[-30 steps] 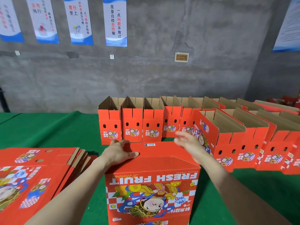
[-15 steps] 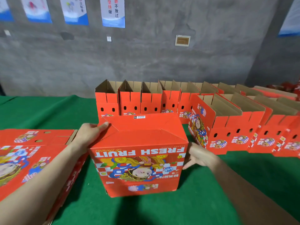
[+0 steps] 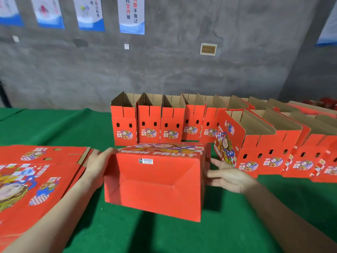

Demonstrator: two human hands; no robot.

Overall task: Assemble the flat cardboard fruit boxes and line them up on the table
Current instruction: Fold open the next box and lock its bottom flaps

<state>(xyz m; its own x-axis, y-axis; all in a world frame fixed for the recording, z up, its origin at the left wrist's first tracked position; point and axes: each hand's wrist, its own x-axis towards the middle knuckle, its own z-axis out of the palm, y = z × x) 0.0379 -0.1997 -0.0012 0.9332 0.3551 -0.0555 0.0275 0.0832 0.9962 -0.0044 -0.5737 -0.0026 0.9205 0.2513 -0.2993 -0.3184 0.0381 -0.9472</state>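
Note:
A red cardboard fruit box (image 3: 155,181) sits in front of me on the green table (image 3: 54,128), tipped so its folded bottom with a barcode sticker faces me and its printed "FRESH FRUIT" side faces up. My left hand (image 3: 99,164) holds the box's left side, fingers wrapped over the upper left corner. My right hand (image 3: 228,177) lies against the right side with fingers spread and straight. A row of assembled open-topped red boxes (image 3: 149,123) stands behind along the far side.
A stack of flat unfolded red boxes (image 3: 36,179) lies at the left. More assembled boxes (image 3: 264,148) crowd the right side in a second row. A grey concrete wall with posters rises behind the table.
The box has been rolled away from me: the printed front that faced me now faces up and the bottom faces me. Both hands stayed on its sides.

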